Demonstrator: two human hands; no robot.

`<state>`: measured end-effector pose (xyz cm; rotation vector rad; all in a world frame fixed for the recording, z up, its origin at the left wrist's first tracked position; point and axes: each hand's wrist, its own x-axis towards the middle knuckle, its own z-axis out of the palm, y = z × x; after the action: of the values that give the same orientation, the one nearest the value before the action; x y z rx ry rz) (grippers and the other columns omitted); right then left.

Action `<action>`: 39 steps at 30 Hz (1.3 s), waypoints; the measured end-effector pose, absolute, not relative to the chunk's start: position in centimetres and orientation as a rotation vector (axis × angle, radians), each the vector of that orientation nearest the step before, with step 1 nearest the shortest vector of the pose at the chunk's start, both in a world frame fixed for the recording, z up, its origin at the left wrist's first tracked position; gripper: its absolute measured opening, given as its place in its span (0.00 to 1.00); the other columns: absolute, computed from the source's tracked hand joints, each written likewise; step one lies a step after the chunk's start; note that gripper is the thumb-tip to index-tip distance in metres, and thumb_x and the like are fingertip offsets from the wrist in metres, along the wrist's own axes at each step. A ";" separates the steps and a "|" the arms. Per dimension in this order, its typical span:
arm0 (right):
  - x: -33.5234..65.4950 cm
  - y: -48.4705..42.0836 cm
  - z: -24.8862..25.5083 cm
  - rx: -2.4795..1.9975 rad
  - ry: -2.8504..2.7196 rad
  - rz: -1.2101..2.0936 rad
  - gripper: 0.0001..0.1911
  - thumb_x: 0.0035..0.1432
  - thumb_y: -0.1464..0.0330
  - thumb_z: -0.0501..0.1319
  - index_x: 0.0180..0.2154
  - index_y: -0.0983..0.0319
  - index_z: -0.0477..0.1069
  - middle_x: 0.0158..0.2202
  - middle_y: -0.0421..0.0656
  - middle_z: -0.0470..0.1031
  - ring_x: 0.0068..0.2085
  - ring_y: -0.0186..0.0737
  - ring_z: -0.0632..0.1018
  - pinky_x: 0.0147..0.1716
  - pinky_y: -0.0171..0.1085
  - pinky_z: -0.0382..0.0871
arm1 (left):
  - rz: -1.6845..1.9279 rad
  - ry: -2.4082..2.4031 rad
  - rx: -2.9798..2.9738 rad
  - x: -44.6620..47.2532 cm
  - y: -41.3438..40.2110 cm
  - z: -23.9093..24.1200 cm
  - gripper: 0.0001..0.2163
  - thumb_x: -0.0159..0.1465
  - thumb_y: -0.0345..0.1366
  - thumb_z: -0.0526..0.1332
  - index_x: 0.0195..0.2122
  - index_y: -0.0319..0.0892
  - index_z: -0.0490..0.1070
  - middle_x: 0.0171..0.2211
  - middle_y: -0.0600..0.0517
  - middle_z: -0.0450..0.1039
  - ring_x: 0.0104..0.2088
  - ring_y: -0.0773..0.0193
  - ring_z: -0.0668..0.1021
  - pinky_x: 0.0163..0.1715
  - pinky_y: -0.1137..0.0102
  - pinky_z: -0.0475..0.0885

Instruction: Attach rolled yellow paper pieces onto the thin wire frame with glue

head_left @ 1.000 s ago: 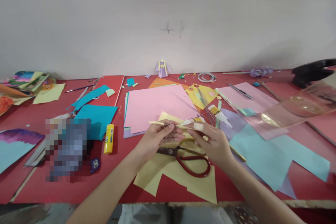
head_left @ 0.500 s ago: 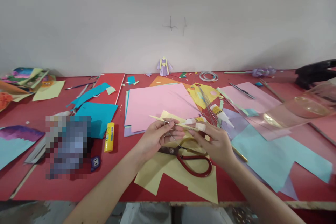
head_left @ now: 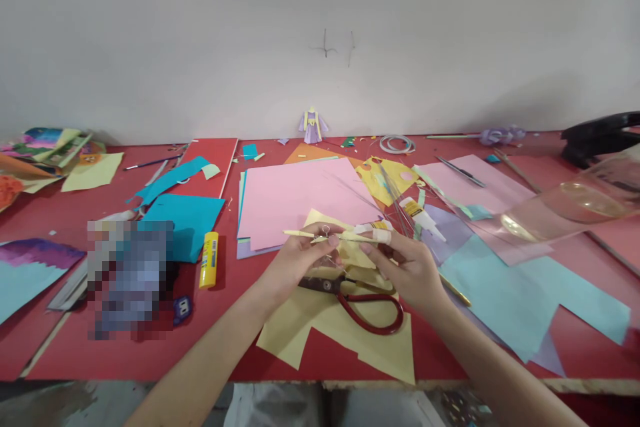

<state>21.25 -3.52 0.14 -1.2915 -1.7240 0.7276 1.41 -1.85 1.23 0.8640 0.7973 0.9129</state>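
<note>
Between my two hands is a thin bent-wire figure [head_left: 326,229] with a small loop, partly wrapped in pale yellow paper. My left hand [head_left: 306,252] pinches its wire middle, and a yellow-wrapped end sticks out to the left. At the other end, my right hand [head_left: 407,267] grips the yellow-wrapped part [head_left: 356,238] between thumb and fingers; one finger has a pale wrap [head_left: 382,237] near its tip. Just beneath the hands, red-handled scissors [head_left: 373,312] lie on cut yellow paper [head_left: 285,333]. The fingers partly cover the wire.
A yellow glue stick [head_left: 209,260] lies at left, and glue bottles [head_left: 424,219] are right of the hands. Pink sheets [head_left: 300,200] are stacked behind. A small paper doll [head_left: 313,125] stands by the wall. A clear bottle [head_left: 565,207] lies at right.
The wire figure has turned in my fingers, so its small loop now shows above my left thumb. Both hands stay in nearly the same place over the scissors.
</note>
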 end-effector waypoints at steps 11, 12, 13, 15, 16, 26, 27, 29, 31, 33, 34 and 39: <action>21.2 -3.6 0.2 -1.231 -1.562 1.024 0.13 0.61 0.60 0.62 0.34 0.63 0.77 0.19 0.35 0.60 0.18 0.29 0.62 0.15 0.31 0.54 | 0.884 1.043 1.209 1.3 -2.1 1.5 0.12 0.57 0.44 0.69 0.36 0.41 0.76 0.28 0.56 0.70 0.26 0.72 0.69 0.27 0.75 0.64; 21.1 -3.6 0.3 -1.215 -1.553 1.059 0.13 0.61 0.60 0.63 0.35 0.63 0.77 0.18 0.35 0.60 0.18 0.29 0.61 0.15 0.31 0.54 | 0.891 1.046 1.228 1.3 -2.1 1.6 0.11 0.57 0.43 0.69 0.34 0.41 0.75 0.28 0.56 0.70 0.26 0.72 0.69 0.27 0.76 0.63; 21.1 -3.6 0.5 -1.204 -1.544 1.094 0.13 0.61 0.60 0.63 0.35 0.64 0.77 0.18 0.35 0.59 0.18 0.29 0.61 0.14 0.31 0.53 | 0.895 1.049 1.239 1.3 -2.2 1.8 0.11 0.57 0.43 0.69 0.34 0.41 0.75 0.28 0.56 0.70 0.26 0.72 0.68 0.26 0.76 0.62; 21.0 -3.6 0.8 -1.196 -1.514 1.151 0.14 0.60 0.59 0.63 0.35 0.64 0.78 0.17 0.34 0.59 0.17 0.28 0.60 0.14 0.30 0.53 | 0.899 1.050 1.238 1.3 -2.2 1.9 0.11 0.57 0.43 0.69 0.33 0.41 0.75 0.28 0.55 0.71 0.25 0.72 0.67 0.26 0.76 0.62; 21.0 -3.6 0.9 -1.199 -1.496 1.172 0.15 0.59 0.58 0.64 0.35 0.64 0.77 0.16 0.34 0.59 0.17 0.28 0.60 0.14 0.30 0.52 | 0.897 1.042 1.233 1.3 -2.3 1.9 0.11 0.57 0.43 0.69 0.34 0.41 0.75 0.29 0.55 0.71 0.25 0.72 0.68 0.26 0.75 0.62; 21.1 -3.6 1.0 -1.243 -1.424 1.265 0.17 0.57 0.55 0.65 0.32 0.63 0.75 0.17 0.34 0.62 0.16 0.28 0.64 0.14 0.30 0.56 | 0.965 1.017 1.256 1.5 -2.8 1.8 0.09 0.61 0.41 0.67 0.38 0.43 0.78 0.35 0.52 0.77 0.31 0.68 0.74 0.30 0.76 0.70; 21.0 -3.6 1.0 -1.237 -1.424 1.274 0.17 0.57 0.55 0.65 0.33 0.63 0.75 0.18 0.35 0.63 0.16 0.28 0.64 0.14 0.30 0.56 | 0.970 1.022 1.259 1.5 -2.8 1.8 0.09 0.61 0.41 0.67 0.38 0.43 0.78 0.35 0.52 0.77 0.32 0.68 0.75 0.30 0.76 0.70; 20.9 -3.5 1.1 -1.225 -1.416 1.284 0.18 0.57 0.54 0.65 0.36 0.63 0.74 0.21 0.36 0.67 0.16 0.27 0.65 0.13 0.29 0.58 | 0.986 1.027 1.255 1.5 -2.7 1.7 0.09 0.60 0.41 0.67 0.38 0.42 0.78 0.36 0.51 0.77 0.32 0.68 0.75 0.29 0.77 0.70; 20.8 -3.5 1.2 -1.217 -1.395 1.280 0.19 0.57 0.53 0.65 0.39 0.63 0.74 0.22 0.36 0.69 0.16 0.27 0.65 0.13 0.29 0.58 | 0.997 1.023 1.244 1.4 -2.6 1.5 0.10 0.60 0.42 0.67 0.38 0.43 0.79 0.35 0.52 0.77 0.30 0.69 0.74 0.28 0.77 0.70; 20.8 -3.5 1.2 -1.210 -1.374 1.267 0.18 0.57 0.54 0.65 0.40 0.62 0.73 0.21 0.35 0.68 0.15 0.27 0.66 0.13 0.28 0.58 | 1.003 1.012 1.238 1.4 -2.6 1.4 0.09 0.60 0.42 0.67 0.38 0.43 0.79 0.34 0.52 0.76 0.28 0.71 0.73 0.27 0.78 0.70; 20.8 -3.6 1.1 -1.204 -1.370 1.264 0.17 0.58 0.55 0.65 0.40 0.62 0.72 0.21 0.35 0.68 0.15 0.27 0.66 0.13 0.28 0.59 | 1.005 1.003 1.237 1.4 -2.5 1.3 0.09 0.60 0.41 0.67 0.38 0.43 0.79 0.33 0.53 0.76 0.26 0.72 0.73 0.27 0.78 0.70; 21.0 -3.7 1.0 -1.176 -1.382 1.284 0.15 0.60 0.57 0.64 0.39 0.61 0.71 0.21 0.35 0.69 0.16 0.28 0.68 0.14 0.28 0.61 | 1.012 0.993 1.208 1.4 -2.5 1.3 0.10 0.59 0.41 0.68 0.37 0.41 0.79 0.31 0.52 0.76 0.25 0.72 0.73 0.26 0.77 0.72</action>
<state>20.98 -3.71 0.99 -1.1758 -1.3818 1.2843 1.44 -2.50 1.25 1.2085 0.9931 1.0122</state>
